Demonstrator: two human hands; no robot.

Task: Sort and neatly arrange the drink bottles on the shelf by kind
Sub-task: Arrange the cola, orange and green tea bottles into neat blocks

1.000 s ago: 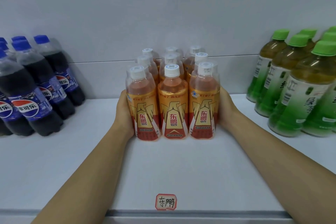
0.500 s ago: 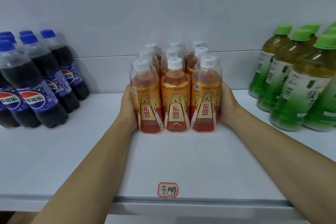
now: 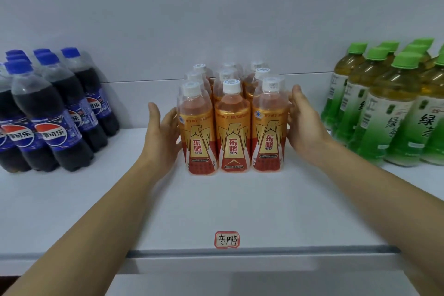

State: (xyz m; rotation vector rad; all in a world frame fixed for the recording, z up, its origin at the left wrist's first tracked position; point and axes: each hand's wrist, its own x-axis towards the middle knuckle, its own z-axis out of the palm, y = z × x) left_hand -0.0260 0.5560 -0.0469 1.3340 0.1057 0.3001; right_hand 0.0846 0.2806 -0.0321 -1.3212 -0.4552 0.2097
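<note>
Found orange energy-drink bottles (image 3: 231, 125) grouped upright mid-shelf (image 3: 240, 204), behind handwritten label (image 3: 227, 239). Left hand (image 3: 163, 132) and right hand (image 3: 304, 122) flanked block, fingers spread, gripping nothing.

A plain white wall (image 3: 216, 7) filled the upper half of the view, evenly lit and without marks. Lower down, a thin horizontal seam (image 3: 149, 81) ran across the wall (it read as the joint of a back panel). Below it lay a white shelf (image 3: 240, 204), smooth and matte, with soft shadows on its surface. Its front edge (image 3: 240, 253) showed as a grey lip, and a small red-bordered handwritten label (image 3: 226, 239) sat just behind that edge, near the middle.
</note>
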